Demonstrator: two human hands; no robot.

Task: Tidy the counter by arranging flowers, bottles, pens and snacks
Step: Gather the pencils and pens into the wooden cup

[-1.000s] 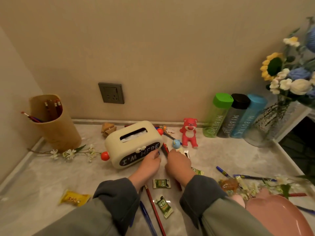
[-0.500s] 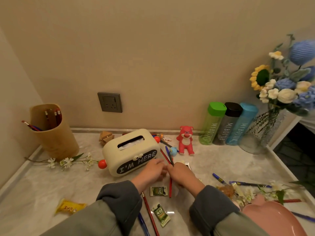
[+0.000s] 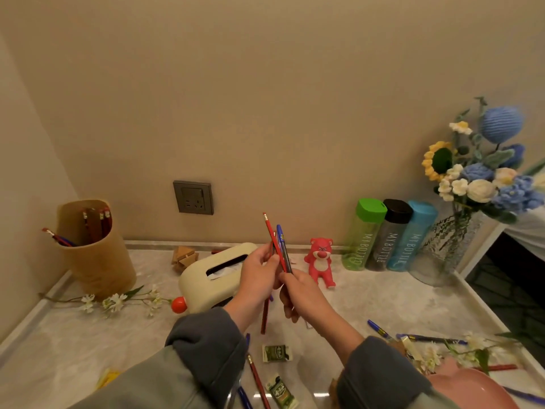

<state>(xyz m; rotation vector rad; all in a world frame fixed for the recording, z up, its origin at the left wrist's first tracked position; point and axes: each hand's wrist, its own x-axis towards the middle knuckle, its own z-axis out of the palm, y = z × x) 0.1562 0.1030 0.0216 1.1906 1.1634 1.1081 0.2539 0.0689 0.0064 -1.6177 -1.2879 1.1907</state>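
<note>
Both my hands are raised above the counter's middle with a small bundle of pens and pencils (image 3: pixel 279 246) upright between them: a red pencil and a blue pen stick out on top. My left hand (image 3: pixel 257 276) grips the bundle at mid-height, and my right hand (image 3: pixel 298 293) pinches its lower part. More pens and pencils (image 3: pixel 380 330) lie on the marble counter (image 3: pixel 59 349), as do green snack packets (image 3: pixel 276 353) and a yellow one (image 3: pixel 109 377). A tan pen holder (image 3: pixel 94 255) with several pencils stands at the back left.
A cream tissue box (image 3: pixel 206 278) and a red bear figure (image 3: pixel 321 261) sit behind my hands. Three bottles (image 3: pixel 389 234) line the wall beside a glass vase of flowers (image 3: pixel 477 178). A white flower sprig (image 3: pixel 115 301) lies at the left, and a pink plate (image 3: pixel 477 388) at the front right.
My hands have lifted off the counter in front of the tissue box, bringing the gathered pens and pencils up into the air. The camera has tilted upward.
</note>
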